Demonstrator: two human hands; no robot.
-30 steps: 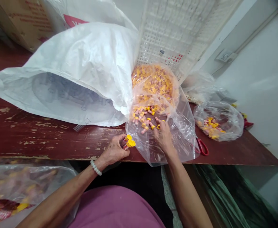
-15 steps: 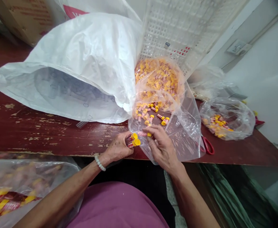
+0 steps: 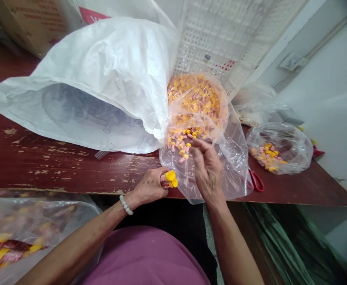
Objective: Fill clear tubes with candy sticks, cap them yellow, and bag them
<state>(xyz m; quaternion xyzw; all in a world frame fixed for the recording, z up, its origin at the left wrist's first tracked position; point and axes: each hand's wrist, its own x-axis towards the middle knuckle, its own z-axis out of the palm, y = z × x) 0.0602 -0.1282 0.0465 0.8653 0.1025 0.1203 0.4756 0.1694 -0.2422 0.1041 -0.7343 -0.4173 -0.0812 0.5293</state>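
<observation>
My left hand, with a pale bead bracelet on its wrist, is closed around two small tubes with yellow caps and red-and-white printing. The caps stick out past my thumb, and the rest of the tubes is hidden in the palm. Over the clear plastic bag, my right hand hovers with thumb and forefinger apart. Nothing shows between those two fingers; the others are partly hidden. Just left of its fingertips lie small yellow-capped tubes, spilling from the bag's mouth.
A big white sack gapes open on the red table. Behind the clear bag leans a white plastic crate. Red-handled scissors and a smaller clear bag with tubes are at right. Another filled bag is at lower left.
My right hand has moved up and right, away from my left hand, and no longer shows the small tube it was pinching. The two tubes in my left hand have turned slightly.
</observation>
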